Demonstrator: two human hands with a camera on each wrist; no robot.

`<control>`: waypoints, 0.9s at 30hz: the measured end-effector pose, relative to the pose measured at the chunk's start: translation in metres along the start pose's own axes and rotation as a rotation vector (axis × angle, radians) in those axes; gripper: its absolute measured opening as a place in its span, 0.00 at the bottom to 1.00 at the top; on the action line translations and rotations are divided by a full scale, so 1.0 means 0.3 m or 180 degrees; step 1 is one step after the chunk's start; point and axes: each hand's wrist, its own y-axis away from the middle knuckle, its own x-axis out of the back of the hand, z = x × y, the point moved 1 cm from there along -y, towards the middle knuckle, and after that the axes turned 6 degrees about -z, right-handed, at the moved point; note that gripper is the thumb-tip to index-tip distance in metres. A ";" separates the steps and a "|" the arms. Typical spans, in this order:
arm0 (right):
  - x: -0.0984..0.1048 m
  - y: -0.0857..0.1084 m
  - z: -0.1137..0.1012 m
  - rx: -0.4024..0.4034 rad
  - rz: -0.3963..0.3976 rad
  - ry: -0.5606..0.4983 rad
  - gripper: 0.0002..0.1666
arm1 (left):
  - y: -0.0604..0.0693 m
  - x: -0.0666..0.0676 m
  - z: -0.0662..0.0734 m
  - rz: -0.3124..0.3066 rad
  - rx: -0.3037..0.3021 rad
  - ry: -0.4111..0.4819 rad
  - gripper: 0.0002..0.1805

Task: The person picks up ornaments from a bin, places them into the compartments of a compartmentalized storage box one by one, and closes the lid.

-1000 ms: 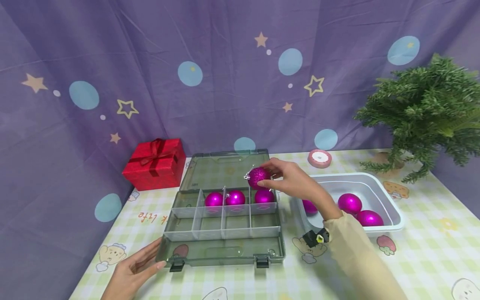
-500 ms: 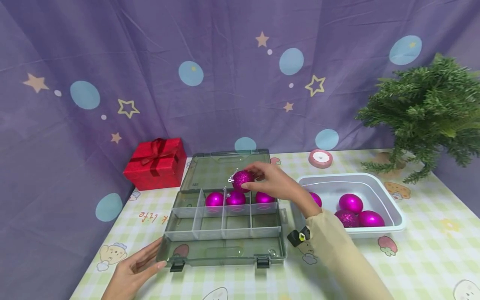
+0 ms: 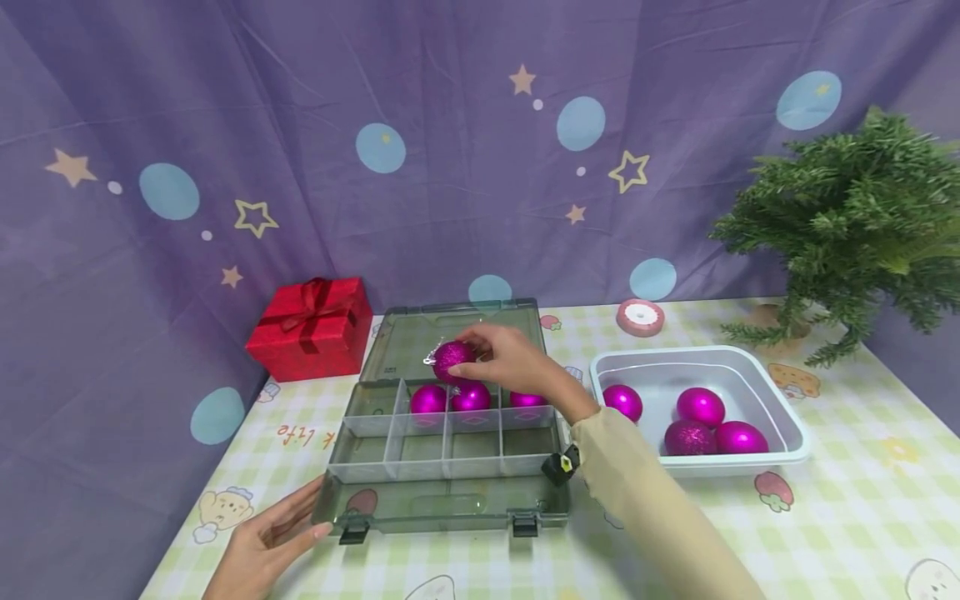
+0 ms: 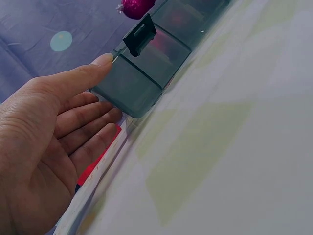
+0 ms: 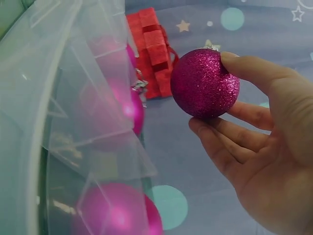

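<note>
While the left hand point(image 3: 258, 542) holds the box point(image 3: 450, 502) by its corner, the right hand point(image 3: 513, 362) pinches the glittery ball point(image 3: 452, 361) between thumb and fingertips point(image 5: 199, 126), off the palm point(image 5: 279, 188), above the smooth balls point(image 3: 471, 402)

- I am holding one glittery bauble point(image 3: 453, 361) just below the frame's centre.
- Three glossy baubles point(image 3: 427, 402) are sitting in one case point(image 3: 510, 500), lower middle.
- Four more baubles point(image 3: 701, 407) are lying in one white tray point(image 3: 753, 387), lower right.
- Two black clasps point(image 3: 354, 532) are showing, lower middle.
- One red gift box point(image 3: 311, 337) is standing at left, one ribbon spool point(image 3: 641, 317) right of centre, one tree point(image 3: 862, 196) at right.
</note>
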 end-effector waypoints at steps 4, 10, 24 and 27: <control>-0.023 -0.026 0.001 -0.0024 -0.0010 0.0010 0.29 | -0.003 -0.001 0.003 -0.0014 0.0046 0.0006 0.38; -0.058 -0.063 -0.020 0.0027 -0.0063 0.0101 0.29 | -0.003 0.000 0.003 -0.0026 0.0039 -0.0004 0.38; -0.143 -0.121 -0.062 0.0018 -0.0138 0.0039 0.28 | -0.005 0.002 0.007 -0.0033 0.0109 -0.0145 0.38; -0.158 -0.132 -0.070 0.0042 -0.0145 0.0009 0.27 | -0.004 0.001 0.009 -0.0028 0.0110 -0.0160 0.38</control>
